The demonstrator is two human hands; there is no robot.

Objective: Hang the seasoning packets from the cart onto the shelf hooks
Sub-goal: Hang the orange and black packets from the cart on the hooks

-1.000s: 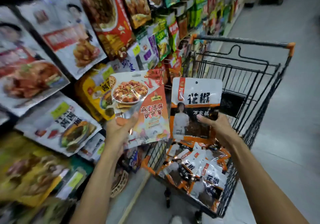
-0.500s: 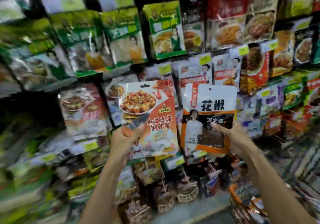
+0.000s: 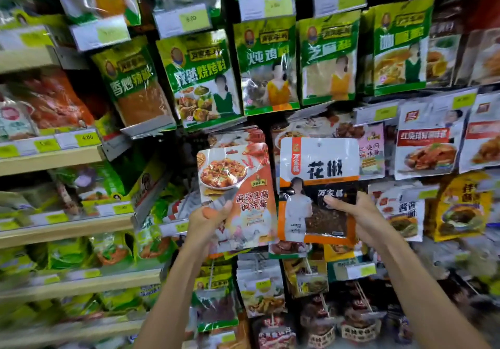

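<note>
Orange and white glossy plastic makes up the seasoning packet (image 3: 243,186) in the left hand (image 3: 208,219). A plate of red-sauced food is printed near its top. The thumb presses the lower left of its front and the fingers curl behind it, so the left hand is gripping it. Just to the right, the right hand (image 3: 359,213) grips a second glossy packet (image 3: 319,170), which is white on top with large black characters, dark in the middle and orange along the bottom. The thumb lies across the dark panel and the fingers wrap round the lower right edge.

Both packets are held upright, side by side, their inner edges touching or very nearly so. They sit near the camera, in front of the middle of the hanging display, and neither is on a hook. The hooks are hidden behind the stock.

Farther back and higher, a row of 5 green-topped packets (image 3: 200,78) hangs across the display, with yellow-and-white price tags (image 3: 184,20) above them. To the right of the held packets hangs a white packet with a red banner and a meat dish (image 3: 427,146). Lower right is a yellow packet (image 3: 460,208). On the left, beige shelf boards (image 3: 54,156) carry green and orange bags, blurred towards the edge. More packets hang below the forearms.
</note>
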